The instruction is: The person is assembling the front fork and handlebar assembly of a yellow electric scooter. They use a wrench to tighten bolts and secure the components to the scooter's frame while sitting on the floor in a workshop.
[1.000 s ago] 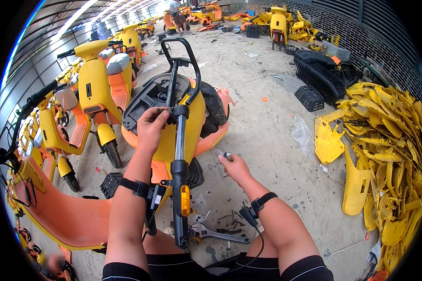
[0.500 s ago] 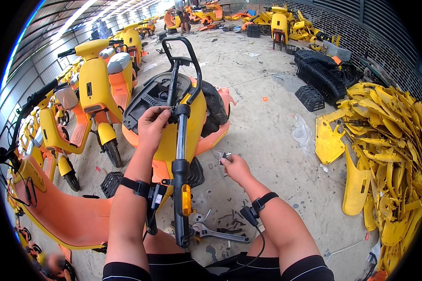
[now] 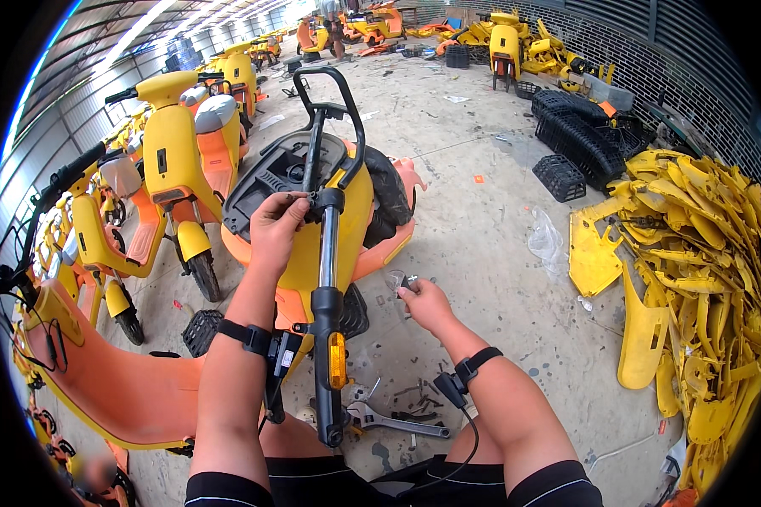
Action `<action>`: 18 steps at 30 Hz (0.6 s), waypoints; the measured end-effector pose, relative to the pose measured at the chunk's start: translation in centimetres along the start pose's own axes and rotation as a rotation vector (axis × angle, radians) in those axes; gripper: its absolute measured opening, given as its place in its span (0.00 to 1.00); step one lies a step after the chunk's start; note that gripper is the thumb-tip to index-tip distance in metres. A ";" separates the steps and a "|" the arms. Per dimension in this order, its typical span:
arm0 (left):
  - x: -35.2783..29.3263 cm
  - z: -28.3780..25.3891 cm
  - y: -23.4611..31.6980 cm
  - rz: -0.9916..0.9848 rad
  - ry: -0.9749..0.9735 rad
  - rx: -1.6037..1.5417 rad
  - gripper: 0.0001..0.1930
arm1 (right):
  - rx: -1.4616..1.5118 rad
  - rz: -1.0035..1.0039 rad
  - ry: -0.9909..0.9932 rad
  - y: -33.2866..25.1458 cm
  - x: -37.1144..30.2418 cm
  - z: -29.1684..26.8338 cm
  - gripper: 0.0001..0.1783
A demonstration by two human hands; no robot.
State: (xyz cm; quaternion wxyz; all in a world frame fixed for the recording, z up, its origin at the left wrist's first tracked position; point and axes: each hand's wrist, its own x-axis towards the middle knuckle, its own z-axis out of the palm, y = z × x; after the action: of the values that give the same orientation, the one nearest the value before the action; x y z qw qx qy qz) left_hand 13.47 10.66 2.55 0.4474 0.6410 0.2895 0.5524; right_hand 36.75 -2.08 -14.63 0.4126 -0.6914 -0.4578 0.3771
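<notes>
A front fork (image 3: 327, 253) with chrome and black tubes slants across a yellow and orange scooter body (image 3: 359, 198). On its black lower leg sits an amber reflector (image 3: 336, 359). Beside the black clamp (image 3: 330, 199) at the fork's upper part, my left hand (image 3: 275, 228) is closed in a pinch; whatever its fingertips hold is too small to make out. Right of the fork, my right hand (image 3: 427, 304) grips a small dark part (image 3: 406, 284) with a clear, rounded piece and a light metal end. Below it, an adjustable wrench (image 3: 402, 422) lies on the floor.
Loose bolts and scraps (image 3: 418, 397) lie around the wrench. Yellow panels (image 3: 693, 296) are heaped at right, with black baskets (image 3: 575, 135) behind them. Yellow scooters (image 3: 165, 156) stand in rows at left. Close by at lower left is an orange scooter body (image 3: 118, 380).
Both hands stay in nearly the same places with the same grips. A person far back has shifted slightly to the right.
</notes>
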 end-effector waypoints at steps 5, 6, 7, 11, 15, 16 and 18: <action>0.0 -0.1 0.0 -0.008 0.003 -0.006 0.08 | -0.007 -0.005 0.004 -0.2 -0.1 -0.1 0.18; 0.0 -0.1 -0.1 -0.007 0.004 -0.011 0.08 | -0.004 -0.002 0.003 -0.2 0.0 -0.1 0.18; 0.0 -0.1 -0.1 -0.005 0.006 -0.015 0.08 | -0.001 0.001 0.002 -0.2 0.0 0.0 0.18; 0.0 0.0 0.1 -0.006 0.005 -0.022 0.08 | 0.035 0.002 0.006 -0.1 0.1 0.1 0.18; -0.3 -0.1 0.2 -0.002 0.002 -0.022 0.07 | 0.042 -0.007 -0.041 -1.8 -0.5 -0.8 0.22; -0.2 -0.1 0.2 0.004 0.008 -0.025 0.07 | 0.063 -0.044 -0.032 -2.9 -1.0 -1.7 0.21; -0.3 -0.2 0.3 0.000 0.022 0.009 0.07 | 0.172 -0.099 -0.012 -6.2 -2.2 -3.4 0.19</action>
State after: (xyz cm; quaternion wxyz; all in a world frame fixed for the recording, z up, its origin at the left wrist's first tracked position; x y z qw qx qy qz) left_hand 13.16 10.35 2.73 0.4415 0.6368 0.2969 0.5580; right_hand 37.17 -3.47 -7.30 0.4858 -0.6276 -0.4600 0.3981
